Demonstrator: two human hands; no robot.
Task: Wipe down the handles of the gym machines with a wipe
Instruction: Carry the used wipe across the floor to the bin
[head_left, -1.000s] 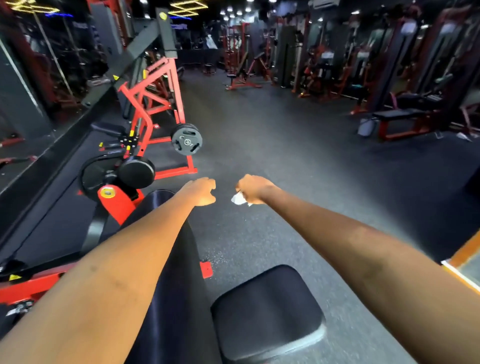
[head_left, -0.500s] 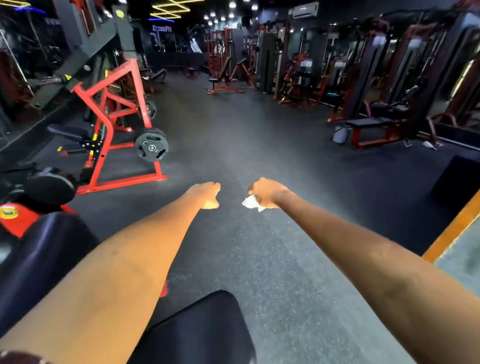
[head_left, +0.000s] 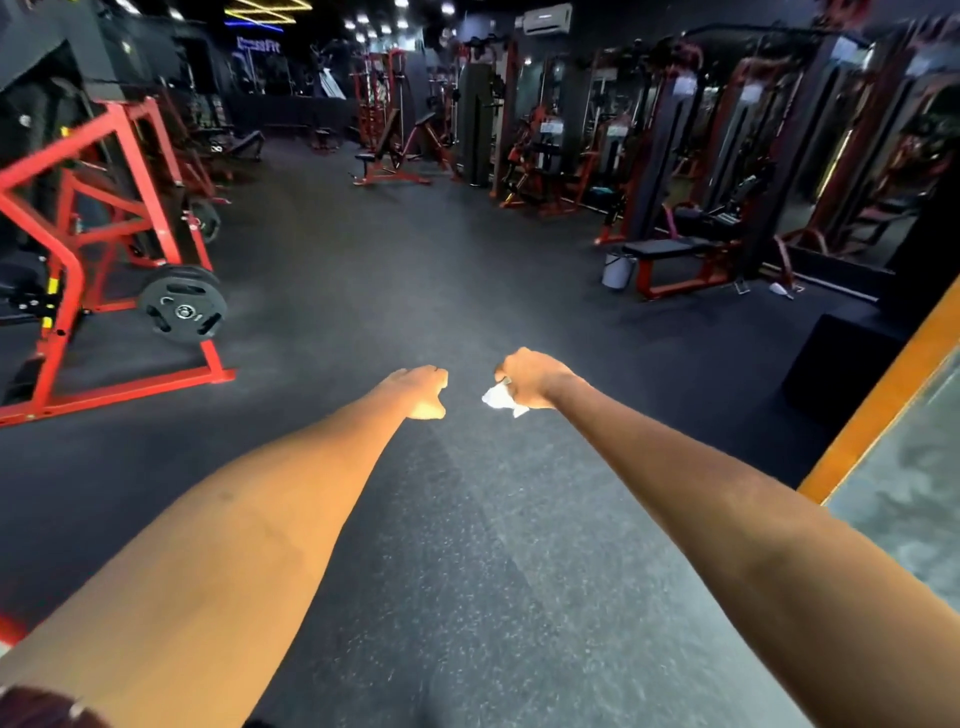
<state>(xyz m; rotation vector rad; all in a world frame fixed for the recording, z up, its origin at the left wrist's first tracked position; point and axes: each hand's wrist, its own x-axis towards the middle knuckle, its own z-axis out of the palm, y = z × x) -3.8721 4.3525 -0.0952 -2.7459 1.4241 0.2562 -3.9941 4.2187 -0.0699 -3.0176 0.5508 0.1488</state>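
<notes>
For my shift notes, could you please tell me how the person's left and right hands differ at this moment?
The right hand grips a crumpled white wipe; the left hand is curled and holds nothing. The right hand sits slightly higher in the view than the left hand. Both hands are held out over the dark floor, touching no machine.

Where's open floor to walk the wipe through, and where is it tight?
Open: the dark rubber floor ahead of both hands, between the red plate-loaded frame on the left and the red-legged black bench with its white bucket on the right. Crowded: the machine row along the right.
</notes>
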